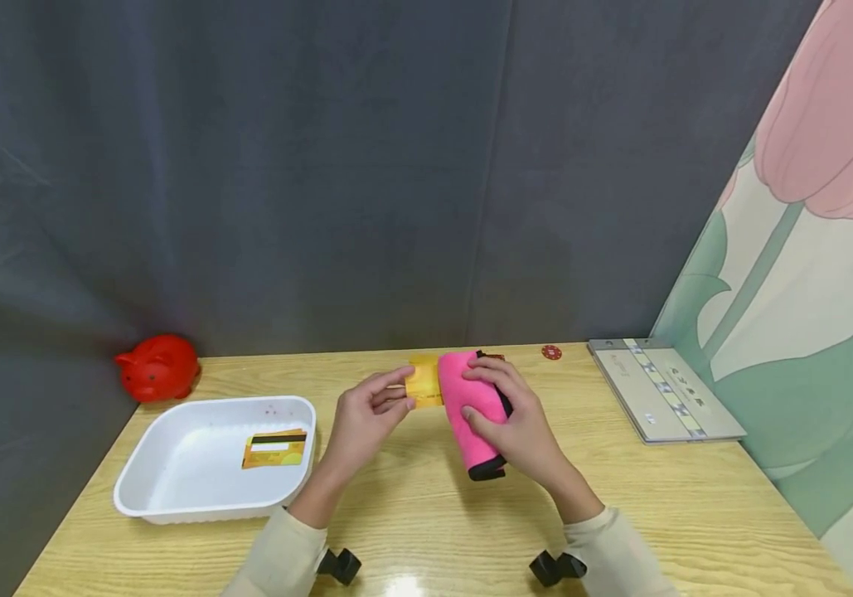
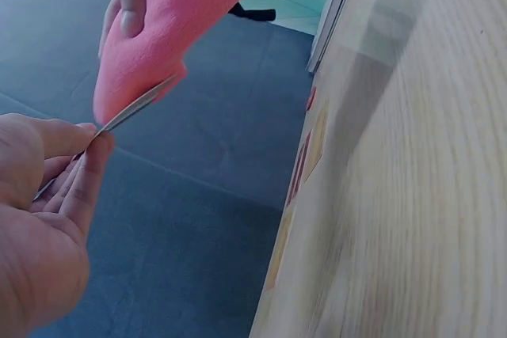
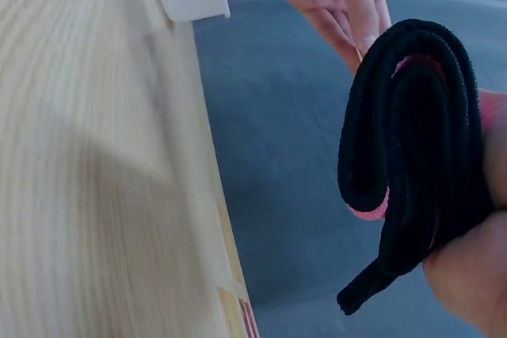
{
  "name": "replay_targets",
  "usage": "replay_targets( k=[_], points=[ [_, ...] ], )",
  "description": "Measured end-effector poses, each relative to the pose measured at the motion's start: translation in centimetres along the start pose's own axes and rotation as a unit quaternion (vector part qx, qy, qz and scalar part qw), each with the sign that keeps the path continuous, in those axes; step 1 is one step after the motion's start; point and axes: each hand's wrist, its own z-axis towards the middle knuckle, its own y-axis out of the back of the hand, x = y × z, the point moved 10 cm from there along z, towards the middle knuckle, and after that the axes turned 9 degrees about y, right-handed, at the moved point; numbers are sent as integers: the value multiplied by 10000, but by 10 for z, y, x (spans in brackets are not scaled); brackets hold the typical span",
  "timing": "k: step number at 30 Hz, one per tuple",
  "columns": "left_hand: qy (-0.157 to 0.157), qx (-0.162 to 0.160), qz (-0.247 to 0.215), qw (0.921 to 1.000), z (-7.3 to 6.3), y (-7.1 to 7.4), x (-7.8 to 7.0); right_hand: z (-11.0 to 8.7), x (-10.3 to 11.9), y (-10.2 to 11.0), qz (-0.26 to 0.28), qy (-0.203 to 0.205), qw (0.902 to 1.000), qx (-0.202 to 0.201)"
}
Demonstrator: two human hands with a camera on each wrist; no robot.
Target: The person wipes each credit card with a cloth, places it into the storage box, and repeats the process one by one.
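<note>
Above the table, my left hand (image 1: 364,421) pinches a gold card (image 1: 424,384) between thumb and fingers. My right hand (image 1: 521,424) grips a folded pink cloth (image 1: 462,398) with black edging, thumb on its near face. The card's far end meets the cloth; in the left wrist view the card (image 2: 136,108) appears edge-on against the pink fabric (image 2: 170,13). From the right wrist, the cloth's black edge (image 3: 420,140) shows several folded layers, and the card is mostly hidden behind it.
A white tray (image 1: 172,452) at the left holds gold cards (image 1: 274,448). Behind it stands a red piggy bank (image 1: 159,368). A red chip (image 1: 551,352) lies at the back edge; flat cards (image 2: 315,146) lie near it. At the right is a grey binder (image 1: 665,390).
</note>
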Motion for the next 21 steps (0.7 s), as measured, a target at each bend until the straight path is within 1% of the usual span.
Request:
replay_targets(
  k=[7,11,17,21],
  points=[
    [-51,-89,116,9999,-1,-3,1,-2,7,-15,112,136,9997,158],
    [-30,-158,181,9997,-2,-3,1,-3,11,-22,112,192,9995,235],
    [49,-113,231,9997,-2,-5,2,-3,14,-24,-30,277,9992,291],
    [18,-26,219,9998,-2,-6,1,-3,12,-21,-268,258,9988,310]
  ],
)
